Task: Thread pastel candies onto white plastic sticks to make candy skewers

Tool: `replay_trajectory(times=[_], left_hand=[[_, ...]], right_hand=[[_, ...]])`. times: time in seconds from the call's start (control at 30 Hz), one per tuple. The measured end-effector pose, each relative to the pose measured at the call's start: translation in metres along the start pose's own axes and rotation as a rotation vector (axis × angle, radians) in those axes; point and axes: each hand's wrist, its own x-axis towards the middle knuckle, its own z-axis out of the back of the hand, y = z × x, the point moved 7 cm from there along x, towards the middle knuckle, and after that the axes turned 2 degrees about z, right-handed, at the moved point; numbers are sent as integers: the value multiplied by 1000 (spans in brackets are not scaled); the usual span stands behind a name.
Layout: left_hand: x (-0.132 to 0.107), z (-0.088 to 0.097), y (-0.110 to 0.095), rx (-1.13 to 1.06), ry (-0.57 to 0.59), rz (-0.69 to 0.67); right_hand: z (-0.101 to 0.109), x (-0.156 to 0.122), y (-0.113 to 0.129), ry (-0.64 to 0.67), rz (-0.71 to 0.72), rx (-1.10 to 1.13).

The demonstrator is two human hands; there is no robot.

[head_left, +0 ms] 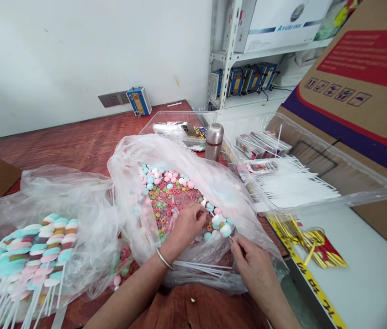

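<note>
As a person works over an open clear plastic bag [176,153] in the head camera's view, the right hand [255,260], near five o'clock, pinches the white stick of a marshmallow skewer [225,230] between thumb and fingers. The skewer sits at five o'clock, its blue, pink and white pieces pointing up toward the left hand [188,224]. That hand, at six o'clock with a pale bangle [164,258] on the wrist, holds its fingertips bunched together just beside the skewer's far end; whether they grip anything, one cannot tell.

Loose marshmallows [169,176] and colored rings [162,208] fill the bag around the center, with white sticks [200,267] along its near edge at six o'clock. Assembled skewers [35,253] lie heaped on plastic at eight o'clock. A metal flask [214,141] stands near one o'clock, a clear tray [368,183] of sticks and packets sits at three, and gold-colored ties [325,251] lie at four.
</note>
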Motion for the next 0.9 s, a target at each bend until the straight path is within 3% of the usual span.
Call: replay_trajectory(times=[0.13, 0.2, 0.27, 0.37, 0.47, 0.6, 0.7, 0.77, 0.83, 0.9], left_hand=[[-1, -2, 25, -498, 58, 322], [-2, -5, 29, -585, 83, 377], [-1, 1, 25, -461, 40, 296], [-1, 7, 6, -126, 5, 38], [-4, -4, -11, 78, 121, -155], [-8, -15, -13, 209, 224, -193], [-6, -8, -6, 83, 143, -82], [-5, -3, 7, -150, 94, 93], [-6, -6, 21, -411, 110, 281], [-8, -8, 26, -560, 137, 370]], right_hand=[[-8, -1, -1, 41, 0, -17], [-10, 0, 0, 55, 6, -18], [-10, 1, -2, 52, -6, -13], [-7, 1, -8, 33, -54, 11], [-4, 0, -15, 36, -98, 18], [-3, -2, -16, 45, -99, -6], [-5, -4, -12, 55, -67, -25], [-9, -5, -10, 69, -48, -28], [-12, -6, -8, 81, -38, -33], [-15, -6, -6, 95, -31, -36]])
